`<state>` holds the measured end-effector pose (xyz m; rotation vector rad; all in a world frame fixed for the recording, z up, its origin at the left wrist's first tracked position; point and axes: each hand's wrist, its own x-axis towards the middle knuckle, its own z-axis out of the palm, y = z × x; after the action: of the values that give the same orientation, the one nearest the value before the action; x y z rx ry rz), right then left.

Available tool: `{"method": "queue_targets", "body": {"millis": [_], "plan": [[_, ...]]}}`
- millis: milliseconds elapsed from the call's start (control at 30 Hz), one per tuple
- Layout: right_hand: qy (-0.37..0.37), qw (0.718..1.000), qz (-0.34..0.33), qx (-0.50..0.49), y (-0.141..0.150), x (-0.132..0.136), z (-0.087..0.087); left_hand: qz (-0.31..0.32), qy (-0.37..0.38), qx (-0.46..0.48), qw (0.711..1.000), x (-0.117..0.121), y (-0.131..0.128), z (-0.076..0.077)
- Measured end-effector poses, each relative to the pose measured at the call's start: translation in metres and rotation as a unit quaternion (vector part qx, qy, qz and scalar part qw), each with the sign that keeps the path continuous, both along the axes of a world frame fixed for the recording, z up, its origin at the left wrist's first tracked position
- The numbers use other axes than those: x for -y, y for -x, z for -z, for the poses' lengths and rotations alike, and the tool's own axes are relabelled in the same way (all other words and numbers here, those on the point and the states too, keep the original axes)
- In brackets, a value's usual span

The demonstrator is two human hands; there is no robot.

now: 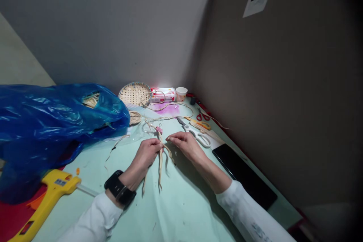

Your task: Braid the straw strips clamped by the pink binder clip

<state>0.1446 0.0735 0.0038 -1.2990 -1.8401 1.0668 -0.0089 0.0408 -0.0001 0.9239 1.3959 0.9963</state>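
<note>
My left hand (149,153) is closed, pinching a bundle of tan plant-fibre strands (160,174) between thumb and fingertips. Loose ends of the strands hang down toward me below that hand. Just above the fingers, a pink binder clip (159,129) grips the top of the bundle. Close by on the right, my right hand (185,144) has its thumb and fingers pressed together around what looks like a thin pale strand, partly hidden by the fingertips. A twisted fibre cord (181,116) runs in a loop behind the clip.
Left stands a large blue plastic bag (62,113); a yellow glue gun (53,196) lies nearer. A woven basket (135,93), paper cup (181,93) and pink-white packet (163,94) are by the wall. White-handled scissors (195,134), red-handled scissors (203,115) and a black tablet (244,176) lie right.
</note>
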Motion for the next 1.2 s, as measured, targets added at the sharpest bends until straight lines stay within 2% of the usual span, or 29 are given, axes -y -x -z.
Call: {"method": "queue_targets", "body": {"millis": [200, 367, 600, 800, 1000, 1200], "plan": [[-0.054, 0.992, 0.026, 0.109, 0.012, 0.002, 0.001, 0.008, 0.006, 0.016, 1.0, -0.002, 0.002, 0.003], [-0.066, 0.978, 0.053, 0.191, 0.019, 0.004, -0.001, 0.013, 0.012, 0.025, 1.0, -0.002, 0.001, 0.0], [-0.083, 0.963, 0.071, 0.248, 0.02, 0.005, 0.002, 0.015, 0.019, 0.025, 0.999, -0.002, 0.001, 0.0], [-0.071, 0.97, 0.033, 0.232, 0.019, 0.01, -0.001, 0.012, 0.011, 0.012, 1.0, -0.001, 0.002, 0.002], [-0.068, 0.983, -0.016, 0.17, 0.011, 0.011, -0.002, -0.002, -0.006, -0.019, 1.0, -0.001, -0.001, 0.0], [-0.031, 0.995, -0.018, 0.093, 0.009, 0.008, 0.003, -0.001, -0.01, -0.025, 1.0, -0.002, 0.0, 0.003]]}}
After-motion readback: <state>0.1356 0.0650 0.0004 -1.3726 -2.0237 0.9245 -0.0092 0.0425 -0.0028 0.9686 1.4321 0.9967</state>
